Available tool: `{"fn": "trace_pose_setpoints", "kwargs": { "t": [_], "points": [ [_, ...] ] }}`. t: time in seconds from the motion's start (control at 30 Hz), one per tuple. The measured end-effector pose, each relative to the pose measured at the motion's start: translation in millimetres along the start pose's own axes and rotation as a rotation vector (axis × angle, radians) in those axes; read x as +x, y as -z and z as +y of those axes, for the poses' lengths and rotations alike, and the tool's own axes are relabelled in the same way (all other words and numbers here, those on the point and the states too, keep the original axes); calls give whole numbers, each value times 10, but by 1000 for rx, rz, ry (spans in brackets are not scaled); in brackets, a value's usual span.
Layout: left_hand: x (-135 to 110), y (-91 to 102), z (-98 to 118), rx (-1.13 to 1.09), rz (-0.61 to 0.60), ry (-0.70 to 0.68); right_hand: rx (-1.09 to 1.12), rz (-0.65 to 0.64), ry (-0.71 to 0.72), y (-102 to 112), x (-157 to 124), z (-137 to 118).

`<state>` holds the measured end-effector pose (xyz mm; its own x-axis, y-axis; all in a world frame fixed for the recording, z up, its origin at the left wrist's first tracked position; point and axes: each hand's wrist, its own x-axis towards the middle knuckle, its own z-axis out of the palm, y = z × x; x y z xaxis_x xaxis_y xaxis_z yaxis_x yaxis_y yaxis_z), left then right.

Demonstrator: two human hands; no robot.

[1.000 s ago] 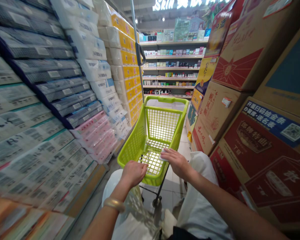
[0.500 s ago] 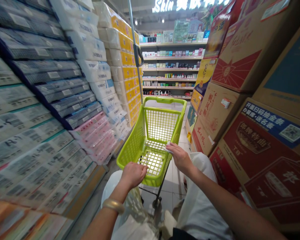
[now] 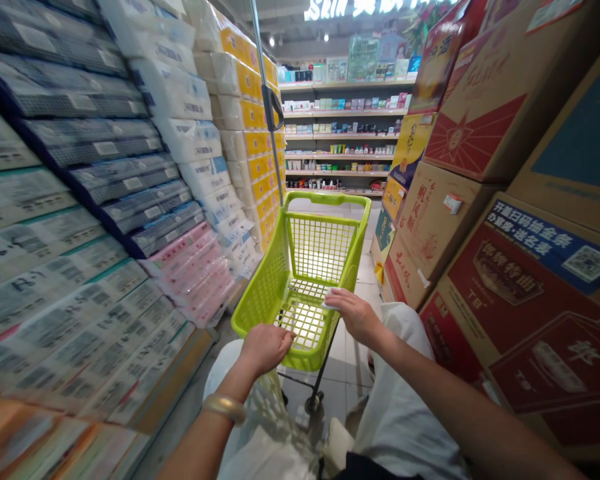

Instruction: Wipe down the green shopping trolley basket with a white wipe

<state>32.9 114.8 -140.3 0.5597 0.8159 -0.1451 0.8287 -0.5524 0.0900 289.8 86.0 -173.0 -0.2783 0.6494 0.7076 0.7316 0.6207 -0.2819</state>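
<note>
A lime-green plastic shopping cart (image 3: pixel 275 280) stands in the aisle straight ahead, its basket bare inside. My left hand (image 3: pixel 265 347) is closed over the near rim of the cart, a gold bangle on the wrist. My right hand (image 3: pixel 353 313) rests on the cart's right rim with the fingers curled over a small white thing (image 3: pixel 329 298), which is too small to name.
Wrapped packs of tissue and paper rolls (image 3: pixel 130 173) are stacked high on the left. Large cardboard cartons (image 3: pixel 485 220) are piled on the right, close to the cart. A metal pole (image 3: pixel 267 100) rises left of the cart. Product shelves (image 3: pixel 340 133) cross the aisle's far end.
The cart and both hands have shifted slightly left and forward along the aisle. Both hands keep the same hold on the rim.
</note>
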Motion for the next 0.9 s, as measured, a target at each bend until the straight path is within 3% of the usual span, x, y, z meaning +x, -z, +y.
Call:
{"fn": "trace_pose_setpoints", "kwargs": {
  "t": [0.13,0.33,0.43,0.7,0.8,0.9],
  "points": [
    [-9,-15,-26,-4,-3,-6,56,-124,112,11,-39,-152],
    [-9,-30,-45,-9,-5,-17,-44,-33,-18,84,138,223],
    [31,-32,-109,-17,-4,-4,-56,-33,-43,49,202,292],
    [114,169,-513,9,36,105,-92,-69,-86,-238,366,12],
    [82,215,-452,-41,69,135,-86,-68,-100,-402,400,-169],
    [96,188,-222,-161,111,47,-61,-81,-87,-544,392,-374]
  ]
}}
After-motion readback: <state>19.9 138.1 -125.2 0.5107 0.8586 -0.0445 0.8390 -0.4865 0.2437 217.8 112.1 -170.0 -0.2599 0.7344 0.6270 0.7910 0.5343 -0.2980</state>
